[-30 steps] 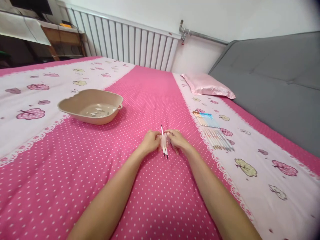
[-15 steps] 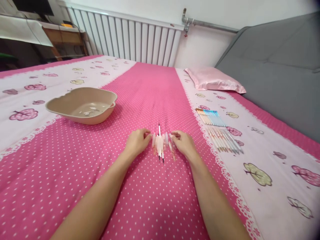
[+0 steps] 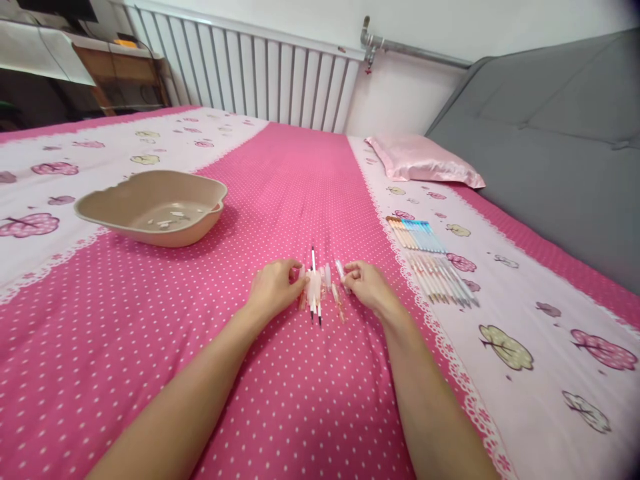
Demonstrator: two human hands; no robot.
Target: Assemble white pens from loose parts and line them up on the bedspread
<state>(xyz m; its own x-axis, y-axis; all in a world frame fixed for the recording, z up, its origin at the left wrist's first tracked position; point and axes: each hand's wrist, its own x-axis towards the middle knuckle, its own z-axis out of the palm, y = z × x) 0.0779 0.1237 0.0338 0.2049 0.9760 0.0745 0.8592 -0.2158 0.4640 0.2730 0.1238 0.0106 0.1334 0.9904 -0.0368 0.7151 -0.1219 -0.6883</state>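
Observation:
A small pile of pink and clear pen parts (image 3: 315, 287) lies on the pink dotted bedspread, with thin white pen refills (image 3: 313, 257) with black ends among it. My left hand (image 3: 275, 287) rests at the pile's left side, thumb and fingers curled together at its edge; what they pinch is too small to make out. On the other side, my right hand (image 3: 369, 285) pinches a clear pen barrel (image 3: 341, 269), tilted and a little apart from the pile. Between the pile and that hand lie a loose pale piece (image 3: 328, 275) and a pinkish pen part (image 3: 336, 293).
To the left stands a beige plastic basin (image 3: 200, 231) with several small white pieces inside. At right lie a row of orange and blue pens (image 3: 417, 235) and, nearer me, a row of clear pens (image 3: 443, 280). A pink pillow (image 3: 425, 160) lies by the grey headboard (image 3: 550, 120).
My right hand has drawn slightly away from the pile, the clear barrel now plainly in its fingers. My left hand has edged right over the pile's side. The whole view has shifted slightly.

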